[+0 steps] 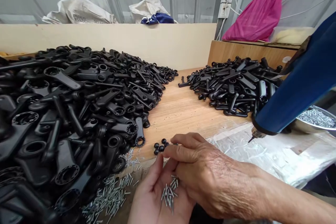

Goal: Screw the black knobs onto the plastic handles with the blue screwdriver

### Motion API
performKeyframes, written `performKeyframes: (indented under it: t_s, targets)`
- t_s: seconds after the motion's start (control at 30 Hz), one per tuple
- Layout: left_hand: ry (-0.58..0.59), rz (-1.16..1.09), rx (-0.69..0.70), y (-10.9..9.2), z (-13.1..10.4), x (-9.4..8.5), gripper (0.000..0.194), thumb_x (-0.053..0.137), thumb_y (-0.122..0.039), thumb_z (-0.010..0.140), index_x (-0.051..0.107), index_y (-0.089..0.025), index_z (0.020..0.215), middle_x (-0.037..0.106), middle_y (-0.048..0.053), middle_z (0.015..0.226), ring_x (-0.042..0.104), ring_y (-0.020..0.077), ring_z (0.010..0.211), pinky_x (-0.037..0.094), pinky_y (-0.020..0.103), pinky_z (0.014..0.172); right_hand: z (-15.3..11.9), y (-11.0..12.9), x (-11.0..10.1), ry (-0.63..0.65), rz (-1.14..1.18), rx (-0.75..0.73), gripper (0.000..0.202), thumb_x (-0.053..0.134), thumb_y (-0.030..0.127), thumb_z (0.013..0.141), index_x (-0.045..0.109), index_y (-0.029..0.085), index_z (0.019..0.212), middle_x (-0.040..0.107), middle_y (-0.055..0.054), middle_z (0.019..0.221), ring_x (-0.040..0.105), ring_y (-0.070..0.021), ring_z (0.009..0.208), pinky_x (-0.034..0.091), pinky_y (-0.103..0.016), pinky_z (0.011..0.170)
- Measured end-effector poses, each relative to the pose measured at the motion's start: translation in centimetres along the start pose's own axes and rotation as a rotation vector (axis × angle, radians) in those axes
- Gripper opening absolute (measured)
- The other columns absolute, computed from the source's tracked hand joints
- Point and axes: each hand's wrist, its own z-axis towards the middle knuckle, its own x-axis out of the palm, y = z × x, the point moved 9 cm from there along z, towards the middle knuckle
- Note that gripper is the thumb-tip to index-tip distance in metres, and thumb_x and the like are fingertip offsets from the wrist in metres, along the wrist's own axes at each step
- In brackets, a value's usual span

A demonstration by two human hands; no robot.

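My left hand (pixel 154 196) is palm up and cupped, holding several small silver screws (pixel 170 192) loose in the palm. My right hand (pixel 207 168) lies across the left fingers from the right, its own fingers bent and thumb hidden. Anything between the right fingertips is hidden. Just beyond the fingertips, several small black balls (pixel 161 148) sit on the wooden tabletop. To the left is a heap of loose screws (pixel 112 192), beside a large pile of black plastic crank handles (pixel 105 101).
A blue power screwdriver (pixel 296 77) hangs at the right, its bit pointing down. Behind it are a second pile of black handles (pixel 236 80) and a metal bowl (pixel 315 120) of screws. Clear plastic sheeting (pixel 262 157) covers the right side of the wooden table (pixel 175 101).
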Motion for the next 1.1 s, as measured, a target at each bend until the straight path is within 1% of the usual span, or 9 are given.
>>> performKeyframes:
  t_s: [0.07, 0.13, 0.23, 0.33, 0.47, 0.57, 0.7, 0.97, 1.1]
  targets:
    - [0.027, -0.006, 0.007, -0.3, -0.1, -0.5, 0.040, 0.031, -0.030, 0.099, 0.064, -0.011, 0.111, 0.067, 0.013, 0.114, 0.054, 0.0255, 0.120, 0.035, 0.043, 0.109, -0.7, -1.5, -0.7, -0.065, 0.094, 0.049, 0.012, 0.060, 0.011, 0.079, 0.062, 0.017, 0.069, 0.065, -0.006, 0.106, 0.055, -0.0188, 0.109, 0.045, -0.025, 0.096]
    - [0.051, -0.008, 0.035, -0.8, -0.1, -0.9, 0.050, 0.023, -0.031, 0.100, 0.064, -0.004, 0.113, 0.061, 0.020, 0.124, 0.052, 0.0304, 0.122, 0.036, 0.049, 0.107, -2.3, -4.6, -1.8, -0.231, 0.241, 0.220, 0.017, 0.053, 0.009, 0.084, 0.063, 0.017, 0.073, 0.063, -0.006, 0.113, 0.053, -0.0147, 0.117, 0.044, -0.018, 0.095]
    - [0.033, -0.011, 0.083, -1.5, 0.1, -1.6, 0.062, 0.013, -0.033, 0.100, 0.060, 0.002, 0.118, 0.051, 0.025, 0.133, 0.049, 0.0348, 0.123, 0.041, 0.052, 0.103, -6.1, -9.5, -1.5, -0.444, 0.439, 0.527, 0.019, 0.051, 0.016, 0.086, 0.061, 0.017, 0.070, 0.062, -0.008, 0.118, 0.055, -0.0178, 0.118, 0.045, -0.024, 0.094]
    - [-0.056, -0.011, 0.101, -1.6, 0.5, -2.3, 0.065, 0.010, -0.034, 0.099, 0.061, 0.002, 0.116, 0.053, 0.026, 0.130, 0.051, 0.0354, 0.120, 0.045, 0.052, 0.099, -8.3, -11.5, 1.1, -0.434, 0.494, 0.635, 0.020, 0.052, 0.021, 0.085, 0.060, 0.017, 0.067, 0.062, -0.010, 0.116, 0.058, -0.0213, 0.112, 0.044, -0.033, 0.094]
    - [-0.199, -0.007, 0.141, -1.6, 0.7, -3.3, 0.062, 0.013, -0.035, 0.099, 0.059, 0.003, 0.115, 0.056, 0.029, 0.124, 0.053, 0.0372, 0.117, 0.049, 0.053, 0.094, -9.3, -11.9, 3.7, -0.416, 0.513, 0.651, 0.020, 0.051, 0.021, 0.085, 0.061, 0.018, 0.068, 0.062, -0.010, 0.115, 0.056, -0.0225, 0.115, 0.041, -0.036, 0.095]
    - [-0.287, -0.007, 0.163, -1.6, 0.6, -3.9, 0.057, 0.018, -0.034, 0.098, 0.051, 0.006, 0.122, 0.056, 0.032, 0.122, 0.055, 0.0390, 0.115, 0.052, 0.054, 0.090, -9.3, -11.9, 4.2, -0.413, 0.515, 0.639, 0.019, 0.050, 0.020, 0.085, 0.061, 0.017, 0.069, 0.061, -0.010, 0.115, 0.054, -0.0220, 0.115, 0.040, -0.034, 0.096]
    - [-0.344, -0.004, 0.183, -1.5, 0.5, -4.5, 0.055, 0.020, -0.033, 0.099, 0.045, 0.008, 0.127, 0.055, 0.033, 0.122, 0.055, 0.0402, 0.114, 0.053, 0.055, 0.088, -8.7, -11.5, 4.5, -0.327, 0.506, 0.635, 0.019, 0.048, 0.017, 0.084, 0.059, 0.017, 0.068, 0.060, -0.010, 0.115, 0.056, -0.0203, 0.108, 0.042, -0.033, 0.094]
    - [-0.236, 0.001, 0.146, -0.9, 1.2, -4.3, 0.058, 0.022, -0.037, 0.101, 0.059, 0.005, 0.115, 0.053, 0.030, 0.127, 0.052, 0.0394, 0.119, 0.048, 0.054, 0.095, -8.5, -10.7, 3.9, -0.310, 0.357, 0.573, 0.023, 0.046, 0.016, 0.087, 0.060, 0.018, 0.069, 0.063, -0.009, 0.111, 0.058, -0.0200, 0.105, 0.046, -0.033, 0.091]
    - [-0.179, -0.019, 0.089, -0.1, 1.5, -3.5, 0.053, 0.030, -0.037, 0.100, 0.064, 0.003, 0.110, 0.056, 0.029, 0.125, 0.054, 0.0386, 0.118, 0.045, 0.052, 0.097, -7.8, -9.2, 1.6, -0.415, 0.265, 0.464, 0.021, 0.047, 0.019, 0.090, 0.065, 0.018, 0.079, 0.064, -0.011, 0.109, 0.059, -0.0198, 0.104, 0.050, -0.030, 0.085]
